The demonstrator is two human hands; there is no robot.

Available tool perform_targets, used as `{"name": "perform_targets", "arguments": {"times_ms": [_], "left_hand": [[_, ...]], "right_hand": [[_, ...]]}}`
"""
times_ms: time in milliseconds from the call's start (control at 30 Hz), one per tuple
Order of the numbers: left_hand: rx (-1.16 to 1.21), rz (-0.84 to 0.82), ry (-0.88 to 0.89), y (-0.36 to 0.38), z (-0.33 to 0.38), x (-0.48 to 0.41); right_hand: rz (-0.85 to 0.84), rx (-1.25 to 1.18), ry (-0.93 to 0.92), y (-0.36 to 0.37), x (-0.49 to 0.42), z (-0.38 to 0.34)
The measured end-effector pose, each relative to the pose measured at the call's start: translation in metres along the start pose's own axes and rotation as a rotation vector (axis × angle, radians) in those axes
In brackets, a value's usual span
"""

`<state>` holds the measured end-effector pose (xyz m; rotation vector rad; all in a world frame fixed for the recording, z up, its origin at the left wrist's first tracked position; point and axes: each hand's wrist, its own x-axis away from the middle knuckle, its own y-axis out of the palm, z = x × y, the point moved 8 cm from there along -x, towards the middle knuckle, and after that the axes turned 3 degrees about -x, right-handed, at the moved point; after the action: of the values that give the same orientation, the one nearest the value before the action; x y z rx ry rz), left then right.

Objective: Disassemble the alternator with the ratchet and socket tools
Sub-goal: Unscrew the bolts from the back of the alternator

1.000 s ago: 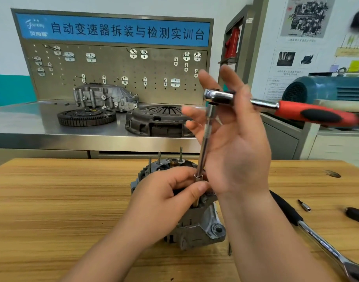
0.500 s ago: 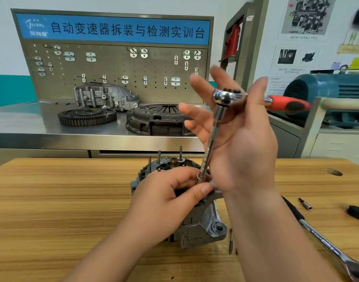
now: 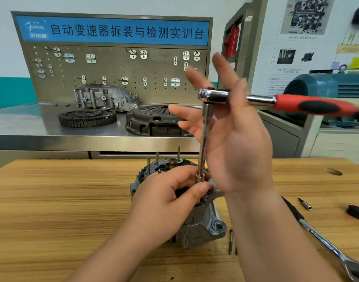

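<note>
Alternator (image 3: pixel 203 226) stands on end on the desk (image 3: pixel 52 200), about midway along the near edge, with its mounting ear toward you and to the right. Threaded studs (image 3: pixel 178 153) stick up from its far top face.

Key relation: the extension bar (image 3: pixel 204 139) rises nearly plumb from the right side of the alternator's top. The ratchet (image 3: pixel 317 106) sits across the bar's upper end at a right angle, red handle pointing toward the desk's right edge. The drive axis is vertical and the handle axis level, so the swing plane lies well above the housing.

Left hand (image 3: pixel 166 198): grip clenched, thumb and fingers pinching the socket (image 3: pixel 200 177) at the foot of the bar, right on the alternator. This hand is nearer the fastener.

Right hand (image 3: pixel 235 143): grip released, fingers straight and splayed, palm facing left. The ratchet head shows in front of the fingers and the shank passes behind the hand. How it bears on the fingers I cannot tell. This hand is nearer the handle, which lies to its right.

Judgement: you are loosening a housing fastener. The next swing asks you to hold the bar plumb, or the socket may cock off the fastener head.

Obstructions: the studs stand left of and behind the bar, below the handle's plane, so fouling is unlikely. A loose bolt (image 3: pixel 231 241) lies just beside the ear. A second ratchet (image 3: pixel 327 247) runs toward the near right corner, and a small bit (image 3: pixel 304 204) lies near it. All are under the swing. The flywheel (image 3: pixel 87 118) on the steel desk behind is well apart.
</note>
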<state>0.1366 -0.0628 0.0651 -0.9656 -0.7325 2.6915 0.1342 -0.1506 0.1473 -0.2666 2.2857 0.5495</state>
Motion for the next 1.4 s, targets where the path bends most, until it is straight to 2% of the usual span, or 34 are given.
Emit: {"name": "perform_targets", "arguments": {"times_ms": [100,300,367,467,567,633,800,867,967,1067,1300,1400], "left_hand": [[-0.019,-0.004,0.009,-0.001,0.002,0.000],[0.017,0.063,-0.081,-0.003,-0.004,-0.001],[0.017,0.051,-0.062,-0.002,-0.005,-0.001],[-0.006,0.031,-0.015,-0.002,-0.002,0.000],[0.008,0.021,-0.012,-0.001,-0.003,0.001],[0.025,0.037,-0.026,-0.002,-0.004,0.000],[0.031,0.094,-0.051,-0.005,-0.004,-0.001],[0.039,0.102,-0.047,-0.005,-0.005,-0.001],[-0.005,0.104,0.003,-0.006,-0.002,0.001],[-0.094,0.088,0.040,-0.004,0.003,0.002],[-0.028,0.145,-0.033,-0.008,-0.002,0.001],[-0.016,0.146,-0.036,-0.007,-0.005,0.001]], "right_hand": [[0.012,-0.031,0.083,-0.001,0.002,0.008],[-0.002,0.153,-0.194,0.007,0.002,-0.015],[0.025,0.093,-0.146,0.003,0.001,-0.010],[0.042,-0.071,0.030,-0.002,0.000,0.004],[0.054,-0.115,0.151,-0.003,0.002,0.013],[0.058,-0.083,0.100,-0.002,0.003,0.010],[0.034,0.103,-0.225,0.005,0.003,-0.018],[0.027,0.038,-0.184,0.005,0.003,-0.013],[0.019,-0.099,-0.004,0.002,0.001,0.003],[0.027,-0.120,0.081,-0.001,0.002,0.009],[-0.001,0.087,-0.214,0.008,0.005,-0.016],[-0.010,-0.006,-0.139,0.009,0.003,-0.008]]}}
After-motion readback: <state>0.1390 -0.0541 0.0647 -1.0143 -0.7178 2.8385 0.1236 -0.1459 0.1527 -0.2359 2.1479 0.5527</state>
